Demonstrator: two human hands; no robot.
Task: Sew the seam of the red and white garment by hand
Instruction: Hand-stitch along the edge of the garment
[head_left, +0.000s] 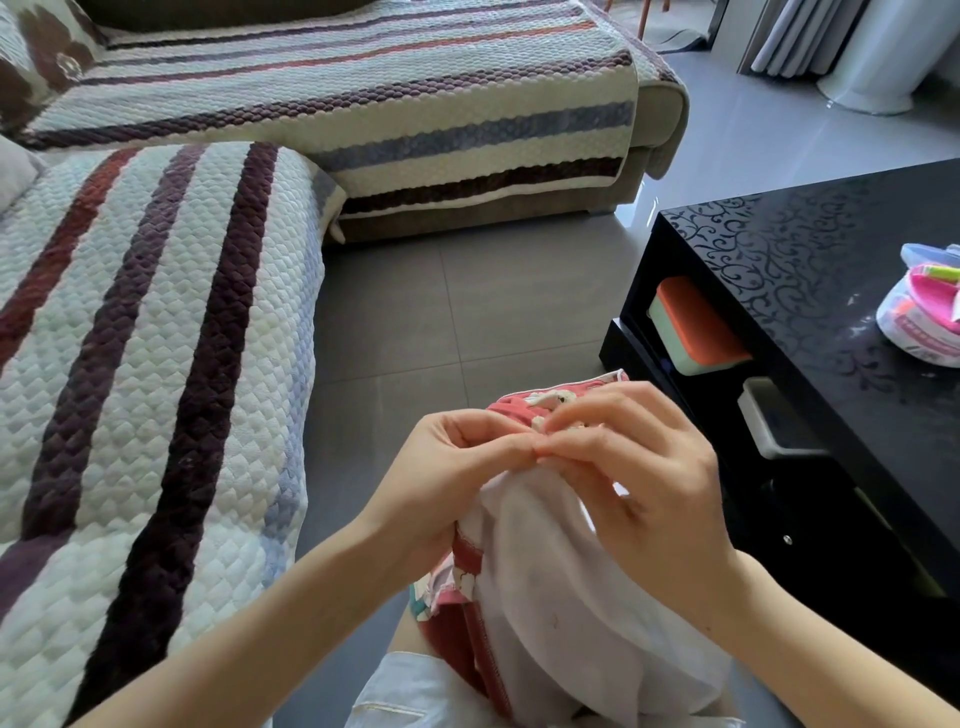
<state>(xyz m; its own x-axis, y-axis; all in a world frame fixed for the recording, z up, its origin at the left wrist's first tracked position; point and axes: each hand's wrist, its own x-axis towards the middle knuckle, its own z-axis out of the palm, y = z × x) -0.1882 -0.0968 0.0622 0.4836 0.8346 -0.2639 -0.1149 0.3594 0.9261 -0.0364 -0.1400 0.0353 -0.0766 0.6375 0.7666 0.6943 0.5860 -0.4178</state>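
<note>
The quilted pale sofa cover with dark purple, rust and blue stripes (156, 338) fills my left side and runs on round the corner ahead of me, with the grey tiled floor (441, 312) beside it. To my right stands the glossy black counter with a scroll pattern on its top (805, 270). The red and white cloth garment (545, 597) lies bunched in my lap between sofa and counter, its white side up, red stitched edges showing along the left, and a red patterned part raised at the top. My left hand (447, 467) reaches in from the lower left, wrist bent, fingers curled, thumb and forefinger pinching the raised fold of the garment. My right hand (639, 467) comes from the lower right, back towards me, fingers curled over the same fold and pinching it, its fingertips touching those of the left. I cannot tell whether either holds a needle. An orange-lidded pale green box (696, 327) sits on the counter's lower shelf, and a white plastic bag holding pink items (919, 322) rests on its top.
</note>
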